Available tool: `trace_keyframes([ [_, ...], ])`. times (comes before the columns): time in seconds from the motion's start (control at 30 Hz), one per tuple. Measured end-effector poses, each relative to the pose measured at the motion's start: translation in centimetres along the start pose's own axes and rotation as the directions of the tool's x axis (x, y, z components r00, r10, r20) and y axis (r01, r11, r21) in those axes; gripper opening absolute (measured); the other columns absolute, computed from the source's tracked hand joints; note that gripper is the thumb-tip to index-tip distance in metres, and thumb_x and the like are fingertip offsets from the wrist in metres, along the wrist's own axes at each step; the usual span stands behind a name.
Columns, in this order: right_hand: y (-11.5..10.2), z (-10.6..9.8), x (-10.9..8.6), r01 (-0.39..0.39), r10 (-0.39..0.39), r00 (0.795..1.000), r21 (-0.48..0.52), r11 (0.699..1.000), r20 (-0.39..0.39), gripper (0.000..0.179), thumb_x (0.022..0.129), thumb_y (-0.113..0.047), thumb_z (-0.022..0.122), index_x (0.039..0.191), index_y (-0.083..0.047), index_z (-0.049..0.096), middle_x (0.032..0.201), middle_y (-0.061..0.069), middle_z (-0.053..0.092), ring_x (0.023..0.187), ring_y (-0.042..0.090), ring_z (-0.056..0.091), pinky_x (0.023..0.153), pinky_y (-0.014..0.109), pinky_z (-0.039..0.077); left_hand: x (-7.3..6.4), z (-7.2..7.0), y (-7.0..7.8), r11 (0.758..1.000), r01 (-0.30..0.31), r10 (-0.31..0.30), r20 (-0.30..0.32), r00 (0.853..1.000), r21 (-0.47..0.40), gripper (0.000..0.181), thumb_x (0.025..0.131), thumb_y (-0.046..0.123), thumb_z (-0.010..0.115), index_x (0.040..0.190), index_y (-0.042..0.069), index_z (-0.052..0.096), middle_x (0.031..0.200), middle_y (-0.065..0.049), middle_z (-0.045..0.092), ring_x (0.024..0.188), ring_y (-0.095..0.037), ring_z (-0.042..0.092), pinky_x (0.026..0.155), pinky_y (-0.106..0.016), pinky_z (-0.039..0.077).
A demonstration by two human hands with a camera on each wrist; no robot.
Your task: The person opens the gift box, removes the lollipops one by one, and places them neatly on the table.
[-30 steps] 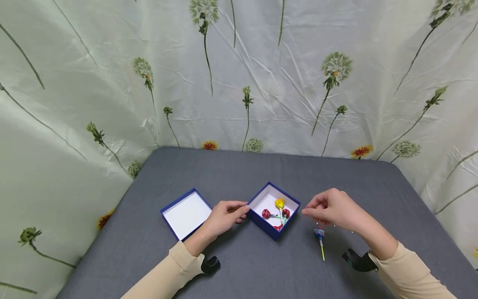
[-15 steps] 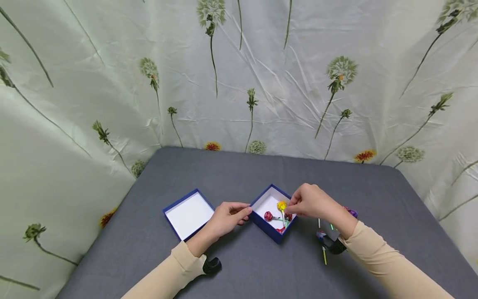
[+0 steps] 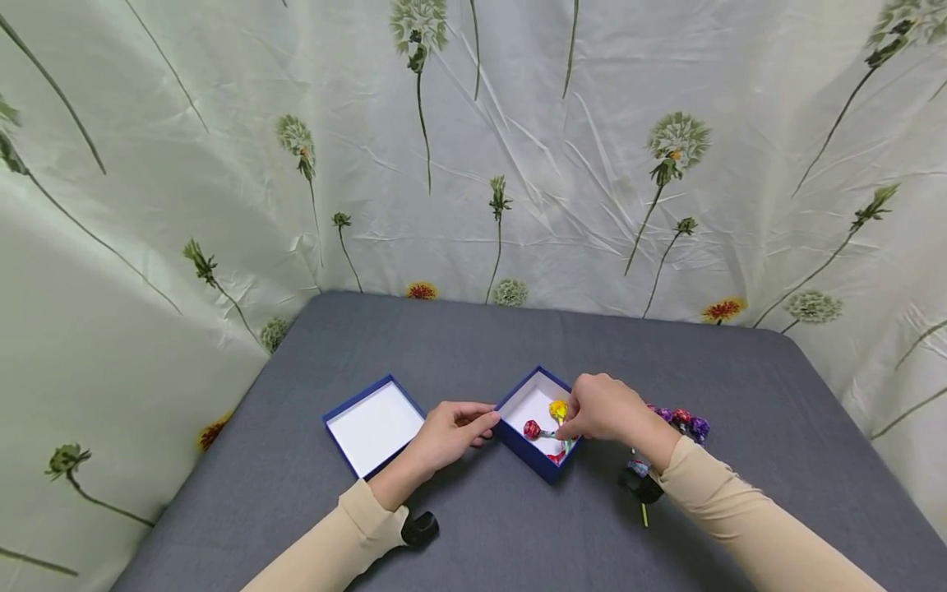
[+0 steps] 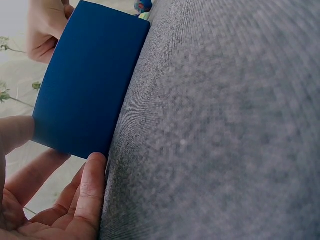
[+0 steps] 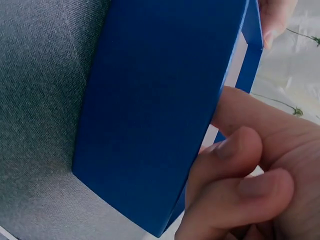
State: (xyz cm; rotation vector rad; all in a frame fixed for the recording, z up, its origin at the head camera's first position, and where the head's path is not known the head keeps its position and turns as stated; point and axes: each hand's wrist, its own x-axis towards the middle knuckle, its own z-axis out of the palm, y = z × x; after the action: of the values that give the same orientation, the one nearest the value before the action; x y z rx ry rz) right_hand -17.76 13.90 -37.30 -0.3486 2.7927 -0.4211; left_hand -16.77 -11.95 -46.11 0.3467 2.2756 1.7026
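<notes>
An uncovered blue box (image 3: 527, 446) with a white inside stands tilted cornerwise on the table in the head view. Inside lie a yellow lollipop (image 3: 558, 409), a red lollipop (image 3: 532, 428) and another red one, partly hidden, near the front corner. My left hand (image 3: 453, 433) holds the box's left corner, thumb at the rim and fingers lower on the wall, as the left wrist view shows. My right hand (image 3: 602, 409) reaches over the right wall, thumb and fingers dipping inside. Its fingertips are hidden, so whether they pinch a lollipop cannot be seen.
The blue-edged lid (image 3: 375, 429) lies white side up, left of the box. Several purple and red lollipops (image 3: 682, 418) lie right of it, partly behind my right forearm. A blue-wrapped lollipop (image 3: 638, 468) lies nearer, partly covered by the black wrist strap.
My right hand has moved left from beside the box to over it, then lower into it, covering a red lollipop there. My left hand stays at the box's corner.
</notes>
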Motion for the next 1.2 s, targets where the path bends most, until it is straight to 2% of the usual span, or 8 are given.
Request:
trace_keyframes([
  [0.3,-0.8,0.2,-0.1,-0.009,0.006,1.000,-0.105,0.994,-0.027,0.033,0.070,-0.038,0.091,0.061,-0.020,0.065,0.063,-0.006,0.059,0.060,0.013,0.052,0.049,0.029,0.038,0.0,0.1,-0.1,1.000,0.001,-0.001,-0.005,1.000,0.001,0.038,0.097,0.037,0.067,0.122,0.010,0.072,0.102,-0.006,0.076,0.085,-0.016,0.072,0.074,-0.029,0.060],
  [0.6,-0.9,0.4,0.0,-0.020,0.018,1.000,-0.133,0.991,-0.016,0.034,0.072,-0.039,0.090,0.065,-0.019,0.063,0.066,-0.005,0.058,0.061,0.014,0.052,0.050,0.029,0.038,0.0,0.1,-0.2,1.000,0.008,-0.008,0.000,1.000,-0.002,0.039,0.096,0.038,0.068,0.122,0.010,0.072,0.102,-0.006,0.076,0.087,-0.017,0.072,0.075,-0.029,0.060],
  [0.77,-0.7,0.4,0.1,-0.011,0.009,1.000,-0.099,0.995,-0.018,0.033,0.073,-0.038,0.089,0.063,-0.020,0.064,0.064,-0.006,0.058,0.060,0.013,0.051,0.050,0.028,0.037,0.0,0.0,-0.2,1.000,0.013,-0.013,0.004,1.000,-0.007,0.039,0.096,0.038,0.068,0.122,0.009,0.072,0.102,-0.006,0.076,0.088,-0.018,0.072,0.075,-0.029,0.060],
  [1.0,-0.5,0.5,0.6,0.067,-0.067,0.997,-0.009,0.998,-0.030,0.022,0.077,-0.032,0.087,0.068,-0.022,0.070,0.065,-0.010,0.060,0.061,0.010,0.052,0.054,0.027,0.039,0.1,0.1,-0.2,1.000,0.013,-0.013,0.001,1.000,-0.012,0.039,0.096,0.038,0.068,0.122,0.009,0.072,0.102,-0.006,0.076,0.087,-0.017,0.072,0.075,-0.028,0.060],
  [1.2,-0.9,0.8,1.2,0.053,-0.053,0.999,0.026,0.998,0.000,0.018,0.077,-0.028,0.087,0.070,-0.023,0.072,0.065,-0.009,0.062,0.060,0.010,0.056,0.056,0.028,0.041,0.1,0.1,-0.2,1.000,0.009,-0.009,-0.001,1.000,-0.016,0.039,0.096,0.038,0.068,0.122,0.009,0.072,0.103,-0.007,0.076,0.087,-0.017,0.072,0.075,-0.029,0.060],
])
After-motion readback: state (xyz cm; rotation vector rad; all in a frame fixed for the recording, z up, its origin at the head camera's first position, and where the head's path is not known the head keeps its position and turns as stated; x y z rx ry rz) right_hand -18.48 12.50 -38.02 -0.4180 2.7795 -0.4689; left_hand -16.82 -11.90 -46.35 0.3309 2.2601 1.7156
